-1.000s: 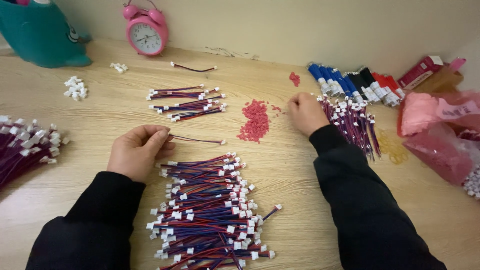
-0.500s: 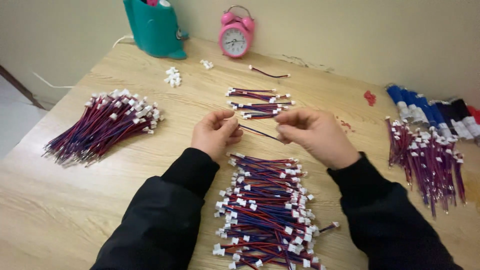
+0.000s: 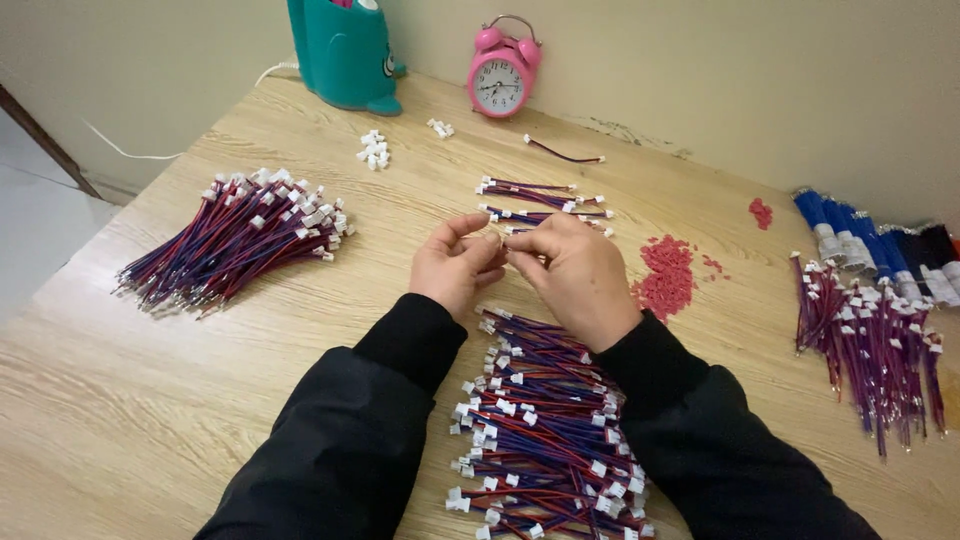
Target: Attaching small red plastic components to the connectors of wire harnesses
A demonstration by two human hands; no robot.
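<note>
1. The wooden table [image 3: 150,400] spreads out under both your hands and carries everything else
2. Straight below your wrists, between your black sleeves, lies the big heap of red-and-blue wire leads [image 3: 545,440] with white plugs, its top edge just beneath your right hand
3. Well to the left of your left hand sits a second fanned bundle of leads [image 3: 235,235], plugs turned towards you
4. Well to the right of your right hand lies a third bundle [image 3: 870,345], and beyond it a row of blue, black and white tubes [image 3: 880,250] at the table edge
5. Far ahead of your left hand stands the teal container [image 3: 345,50]; ahead of your right hand, the pink alarm clock [image 3: 503,72]
6. Your right hand [image 3: 575,275] and left hand [image 3: 455,265] meet fingertip to fingertip, both pinched shut on a thin wire piece [image 3: 503,240] that is mostly hidden; what exactly it is, you cannot tell
7. Just beyond your fingertips lies a short row of finished leads [image 3: 540,200]
8. Just right of your right hand is the scatter of small red bits [image 3: 665,275]
9. Ahead and left of your left hand are loose white plugs [image 3: 374,150]
</note>
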